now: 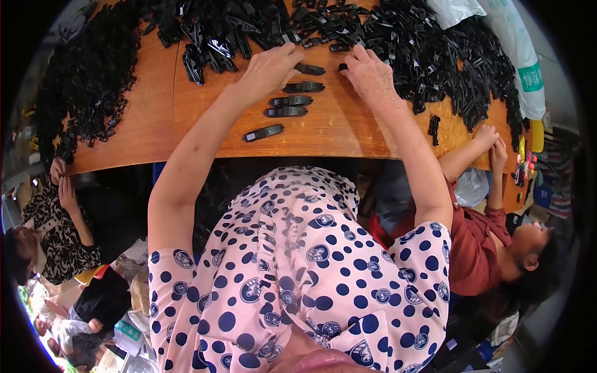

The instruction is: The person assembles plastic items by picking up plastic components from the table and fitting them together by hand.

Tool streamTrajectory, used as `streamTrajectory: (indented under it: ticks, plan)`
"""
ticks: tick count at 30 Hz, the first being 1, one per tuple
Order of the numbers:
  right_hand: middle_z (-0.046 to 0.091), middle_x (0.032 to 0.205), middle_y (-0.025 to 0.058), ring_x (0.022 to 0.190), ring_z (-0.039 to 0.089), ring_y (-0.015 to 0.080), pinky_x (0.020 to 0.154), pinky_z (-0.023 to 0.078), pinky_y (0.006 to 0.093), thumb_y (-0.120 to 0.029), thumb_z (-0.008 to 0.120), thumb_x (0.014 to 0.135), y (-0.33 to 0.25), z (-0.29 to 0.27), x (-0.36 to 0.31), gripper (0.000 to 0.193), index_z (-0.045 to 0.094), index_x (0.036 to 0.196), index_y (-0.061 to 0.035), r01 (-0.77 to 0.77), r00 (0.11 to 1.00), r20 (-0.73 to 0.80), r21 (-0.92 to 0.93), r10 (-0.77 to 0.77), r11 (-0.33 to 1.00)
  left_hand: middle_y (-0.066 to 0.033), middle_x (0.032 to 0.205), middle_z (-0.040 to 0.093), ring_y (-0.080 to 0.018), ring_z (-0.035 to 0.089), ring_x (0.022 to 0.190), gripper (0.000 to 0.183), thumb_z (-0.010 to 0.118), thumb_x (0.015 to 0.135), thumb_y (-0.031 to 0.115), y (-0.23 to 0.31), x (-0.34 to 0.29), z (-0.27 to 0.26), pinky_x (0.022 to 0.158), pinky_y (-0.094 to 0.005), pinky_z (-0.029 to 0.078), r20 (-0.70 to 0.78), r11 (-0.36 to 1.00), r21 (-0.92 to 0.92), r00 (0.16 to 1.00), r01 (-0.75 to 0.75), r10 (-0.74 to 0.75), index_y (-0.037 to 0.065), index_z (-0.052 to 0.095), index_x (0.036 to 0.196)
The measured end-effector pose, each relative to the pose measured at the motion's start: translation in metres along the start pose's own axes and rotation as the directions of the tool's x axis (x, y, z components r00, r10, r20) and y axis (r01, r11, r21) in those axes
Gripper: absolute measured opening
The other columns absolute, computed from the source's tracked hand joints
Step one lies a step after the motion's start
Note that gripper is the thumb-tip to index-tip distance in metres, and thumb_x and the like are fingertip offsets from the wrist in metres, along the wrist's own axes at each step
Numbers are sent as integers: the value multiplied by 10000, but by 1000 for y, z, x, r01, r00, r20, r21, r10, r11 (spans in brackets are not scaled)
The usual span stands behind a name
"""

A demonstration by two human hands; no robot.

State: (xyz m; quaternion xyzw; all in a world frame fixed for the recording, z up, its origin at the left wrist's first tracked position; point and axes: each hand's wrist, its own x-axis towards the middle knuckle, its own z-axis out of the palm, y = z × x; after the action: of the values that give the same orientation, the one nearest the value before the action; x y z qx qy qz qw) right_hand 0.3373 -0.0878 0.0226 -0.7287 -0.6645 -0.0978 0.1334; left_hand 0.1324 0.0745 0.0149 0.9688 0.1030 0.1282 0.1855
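Observation:
Several slim black plastic parts lie in a loose column on the wooden table in front of me, among them a top part [310, 69], a middle part [303, 87] and a nearest part [263, 133] set apart at the lower left. My left hand [270, 69] is closed beside the top part, its fingertips bent at the edge of the heap; what they hold, if anything, is hidden. Across from it, my right hand [371, 71] pinches a small black plastic piece [343, 66] between thumb and fingers, with most of that piece covered.
Heaps of black parts cover the table's left side [93, 81], far edge [236, 25] and right side [454, 68]. A small black stack [434, 129] lies at right. Another person's hands [491, 140] rest by the right edge; a second person's hands [62, 180] are at far left.

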Motion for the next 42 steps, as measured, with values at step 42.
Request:
streamTrajectory:
  ticks: [42]
  plan:
    - [519,1327,137,1186,564,375,900,539,451,-304,855,689,-152,10,13,733,582,1365,-234,314,826,305,450,-475,836,-76,1046,619,-296,598,997,395,772,765,215,44,-213,-20,831,-394,509,-273,941,-5,905,339,-328,94,637,1116]
